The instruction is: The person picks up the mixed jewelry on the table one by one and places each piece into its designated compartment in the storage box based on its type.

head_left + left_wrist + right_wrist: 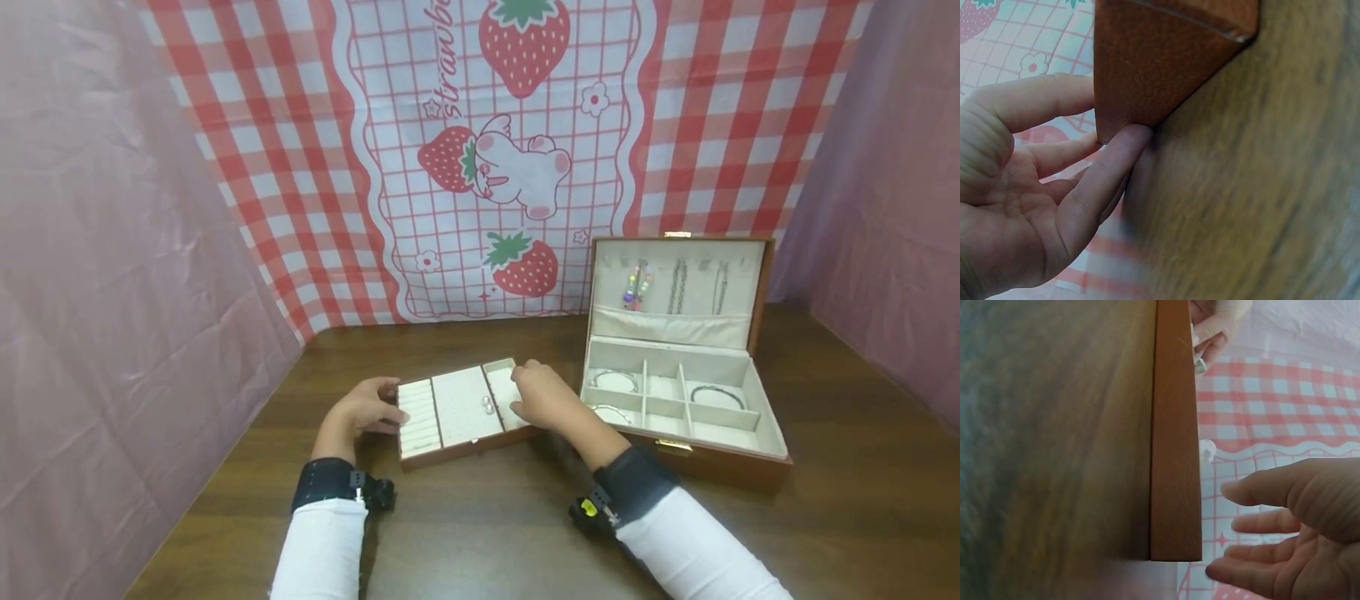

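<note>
A shallow brown jewelry tray (pixel 461 404) with a cream lining sits on the table, with ring rolls (pixel 420 417) in its left section. My left hand (pixel 365 408) holds the tray's left end, its thumb over the rim. In the left wrist view, fingertips (pixel 1132 134) press on the brown end wall near its lower edge. Over the right section hovers my right hand (pixel 546 396). Its fingers are spread and hold nothing in the right wrist view, above the tray's brown side (pixel 1175 456). A small shiny silvery piece (pixel 487 405) lies in the middle section.
To the right stands an open brown jewelry box (pixel 750 475). Bangles (pixel 717 397) lie in its compartments; a colorful bead bracelet (pixel 637 285) and chains (pixel 677 287) hang inside the lid. A strawberry-print checked cloth (pixel 517 167) covers the back; pink cloth (pixel 127 250) hangs at the sides.
</note>
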### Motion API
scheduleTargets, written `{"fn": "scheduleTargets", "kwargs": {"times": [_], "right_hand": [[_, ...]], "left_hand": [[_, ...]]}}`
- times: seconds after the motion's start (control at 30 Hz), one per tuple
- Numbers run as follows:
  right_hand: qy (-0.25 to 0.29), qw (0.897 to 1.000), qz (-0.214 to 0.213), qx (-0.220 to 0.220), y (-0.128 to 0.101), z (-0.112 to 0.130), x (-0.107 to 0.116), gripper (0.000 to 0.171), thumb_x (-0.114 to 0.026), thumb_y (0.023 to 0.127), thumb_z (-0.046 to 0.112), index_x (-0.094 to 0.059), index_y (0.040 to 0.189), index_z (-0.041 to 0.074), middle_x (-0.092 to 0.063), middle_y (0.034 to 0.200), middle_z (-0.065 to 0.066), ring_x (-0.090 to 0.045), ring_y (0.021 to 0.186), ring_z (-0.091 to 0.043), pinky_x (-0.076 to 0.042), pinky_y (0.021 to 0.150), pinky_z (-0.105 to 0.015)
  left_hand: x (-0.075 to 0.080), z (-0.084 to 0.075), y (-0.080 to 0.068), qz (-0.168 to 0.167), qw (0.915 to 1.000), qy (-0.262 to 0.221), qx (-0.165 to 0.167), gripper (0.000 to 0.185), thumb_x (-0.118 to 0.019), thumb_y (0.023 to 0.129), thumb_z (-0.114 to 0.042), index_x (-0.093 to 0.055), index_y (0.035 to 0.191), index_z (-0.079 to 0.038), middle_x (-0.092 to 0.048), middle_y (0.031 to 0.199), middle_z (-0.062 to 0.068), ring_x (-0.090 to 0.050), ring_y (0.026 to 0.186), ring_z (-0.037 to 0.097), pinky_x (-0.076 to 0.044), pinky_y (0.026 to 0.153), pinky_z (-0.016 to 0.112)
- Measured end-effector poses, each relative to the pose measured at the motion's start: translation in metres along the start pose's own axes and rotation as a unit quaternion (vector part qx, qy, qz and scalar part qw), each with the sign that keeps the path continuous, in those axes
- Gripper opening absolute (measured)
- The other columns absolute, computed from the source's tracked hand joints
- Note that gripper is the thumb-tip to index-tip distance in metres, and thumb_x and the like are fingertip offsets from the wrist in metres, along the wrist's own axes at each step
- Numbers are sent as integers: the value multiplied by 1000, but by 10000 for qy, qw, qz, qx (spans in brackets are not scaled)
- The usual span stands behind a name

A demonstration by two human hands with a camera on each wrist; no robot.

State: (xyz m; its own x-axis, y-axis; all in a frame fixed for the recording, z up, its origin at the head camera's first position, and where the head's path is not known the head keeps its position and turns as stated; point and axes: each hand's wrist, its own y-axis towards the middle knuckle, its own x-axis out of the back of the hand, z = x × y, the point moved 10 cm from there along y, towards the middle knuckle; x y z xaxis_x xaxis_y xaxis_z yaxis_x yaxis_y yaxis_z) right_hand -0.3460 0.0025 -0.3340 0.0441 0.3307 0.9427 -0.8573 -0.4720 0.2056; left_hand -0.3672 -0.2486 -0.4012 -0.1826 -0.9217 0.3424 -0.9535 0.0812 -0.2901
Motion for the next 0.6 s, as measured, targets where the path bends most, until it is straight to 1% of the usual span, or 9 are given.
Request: {"fn": "scheduleTargets", "kwargs": {"times": [0.17,0.27,0.37,0.43,0.53,0.6], "right_hand": [[-118,9974,598,-372,-3,-7,-19,61,-76,84,21,-50,124,-17,-56,114,-32,-58,102,-46,-50,90,-51],[-124,9962,694,-516,-4,-11,-23,68,-76,85,23,-46,128,-19,-55,115,-34,-57,104,-47,-49,92,-52],[-35,9957,730,-573,-5,-13,-27,69,-75,85,23,-44,129,-20,-56,114,-34,-57,105,-46,-49,92,-52],[38,9953,776,-572,-4,-13,-29,70,-75,85,22,-43,130,-21,-56,115,-34,-57,106,-46,-49,92,-51],[134,9946,826,-615,-3,-14,-31,67,-73,86,19,-43,130,-21,-57,117,-35,-56,109,-44,-48,94,-50],[115,9944,803,-677,-2,-15,-31,56,-71,85,12,-49,125,-19,-58,113,-33,-58,106,-43,-49,93,-50]], "left_hand": [[-1,-2,1,64,10000,-11,-8,76,-73,79,11,-36,145,2,-37,141,28,-59,105,36,-57,80,42],[-1,-3,1,68,10000,-39,2,78,-74,78,10,-35,146,2,-38,141,27,-60,104,36,-58,79,42],[1,-2,-1,77,10000,4,26,80,-75,80,6,-31,147,4,-37,141,29,-60,104,36,-58,77,42],[5,-1,-3,48,9999,88,83,77,-75,82,1,-31,146,6,-39,139,30,-61,101,35,-58,75,42],[10,2,-6,53,9994,293,154,69,-74,85,-5,-37,141,10,-46,132,30,-63,95,30,-59,74,41],[12,4,-7,69,9989,430,189,61,-75,85,-8,-45,135,11,-53,124,27,-65,90,27,-59,73,40]]}}
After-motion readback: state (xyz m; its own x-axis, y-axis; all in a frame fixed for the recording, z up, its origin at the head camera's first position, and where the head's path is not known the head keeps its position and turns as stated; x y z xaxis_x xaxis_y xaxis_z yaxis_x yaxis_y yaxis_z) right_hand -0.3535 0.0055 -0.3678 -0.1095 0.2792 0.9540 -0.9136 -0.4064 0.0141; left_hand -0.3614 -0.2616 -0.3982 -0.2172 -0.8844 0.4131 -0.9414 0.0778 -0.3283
